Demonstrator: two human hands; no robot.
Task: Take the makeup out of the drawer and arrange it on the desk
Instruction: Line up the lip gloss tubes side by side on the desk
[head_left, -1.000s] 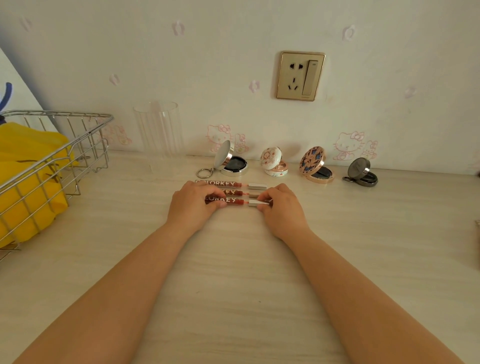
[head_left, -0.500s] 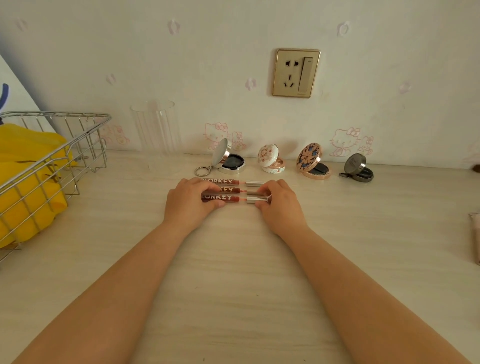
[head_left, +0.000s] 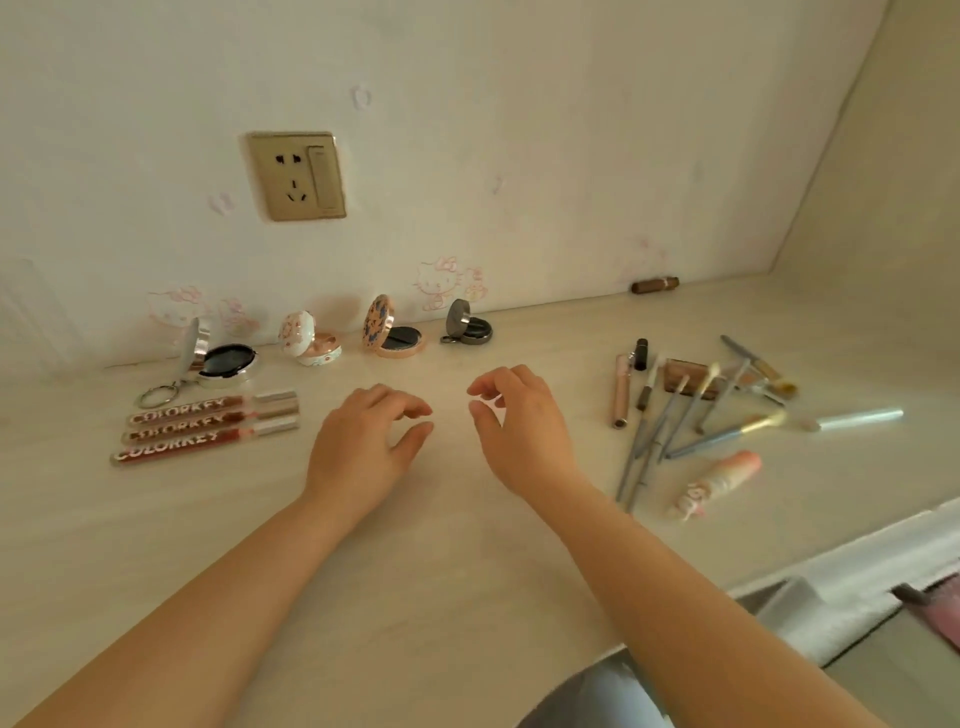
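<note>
Three COLORKEY lip glosses (head_left: 205, 428) lie side by side, untouched. Left hand (head_left: 366, 449) and right hand (head_left: 522, 428) hover loosely curled, holding nothing. Brush pile (head_left: 691, 415) overlaps, blurry.

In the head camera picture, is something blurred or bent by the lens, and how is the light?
Head view: warm, soft, even light, with only faint shadows under the left hand and right hand. The wide lens bends the wall corner and tilts the socket. The three lip gloss tubes look slightly smeared, and the bottom right corner is badly blurred.
</note>
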